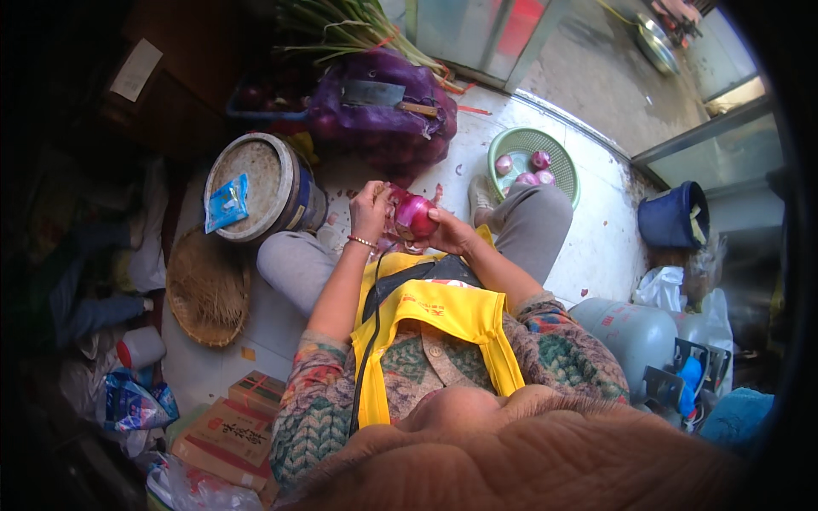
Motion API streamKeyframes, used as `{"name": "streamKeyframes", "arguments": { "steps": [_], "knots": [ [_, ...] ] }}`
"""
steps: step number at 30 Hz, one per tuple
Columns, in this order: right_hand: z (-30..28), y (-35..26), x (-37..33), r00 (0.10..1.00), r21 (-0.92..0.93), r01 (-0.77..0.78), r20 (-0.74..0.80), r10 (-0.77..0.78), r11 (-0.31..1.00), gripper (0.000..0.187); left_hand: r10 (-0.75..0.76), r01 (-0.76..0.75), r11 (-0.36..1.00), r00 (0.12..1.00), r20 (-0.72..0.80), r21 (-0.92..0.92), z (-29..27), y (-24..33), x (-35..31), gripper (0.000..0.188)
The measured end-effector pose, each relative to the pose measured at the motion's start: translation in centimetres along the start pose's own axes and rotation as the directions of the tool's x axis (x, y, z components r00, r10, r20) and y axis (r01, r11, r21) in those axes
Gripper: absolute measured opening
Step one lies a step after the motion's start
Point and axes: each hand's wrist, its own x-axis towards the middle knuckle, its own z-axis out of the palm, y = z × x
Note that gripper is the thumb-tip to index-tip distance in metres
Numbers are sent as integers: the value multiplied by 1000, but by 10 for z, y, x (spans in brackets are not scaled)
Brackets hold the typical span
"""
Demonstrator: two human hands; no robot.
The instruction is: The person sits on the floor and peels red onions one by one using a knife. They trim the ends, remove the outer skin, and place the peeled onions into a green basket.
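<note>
A shiny red onion [415, 217] is between my two hands, above my lap. My right hand [453, 232] grips its right side, the thumb over the top. My left hand [371, 211] is closed at the onion's other end, where loose reddish skin shows; its fingertips are partly hidden. Beyond the hands lies a purple mesh sack [341, 128] full of onions, with a cleaver [373, 94] resting on top. Several peeled onions [540, 160] sit in a green plastic colander [573, 170] past my right knee.
To the left stand a lidded bucket [256, 170] with a blue packet [227, 203] on it and a woven basket [209, 294]. Cardboard boxes [226, 434] lie at lower left. A grey gas cylinder [609, 328] and a dark blue bucket [660, 220] are at right. Green stalks [362, 30] lie behind the sack.
</note>
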Motion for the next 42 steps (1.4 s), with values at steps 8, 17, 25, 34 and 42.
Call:
{"name": "streamKeyframes", "arguments": {
  "steps": [8,17,25,34,42],
  "knots": [
    [5,-11,1,997,-3,43,57,-43,999,74,232,-250,772,967,106,584,-6,-81,-1,43],
    [-12,-7,13,996,189,-22,90,5,982,66,149,-149,987,989,1,-55,0,18,-38,27],
    [-11,-5,10,1000,46,15,-24,-14,999,64,62,-64,997,997,45,47,-3,11,-34,22],
    [-7,-3,6,991,-160,55,-114,-74,986,68,47,-63,989,992,120,134,0,-10,-33,25],
    [-3,4,10,964,-158,162,-184,-191,974,62,181,-190,956,982,61,222,6,-5,-37,9]
  ]
}}
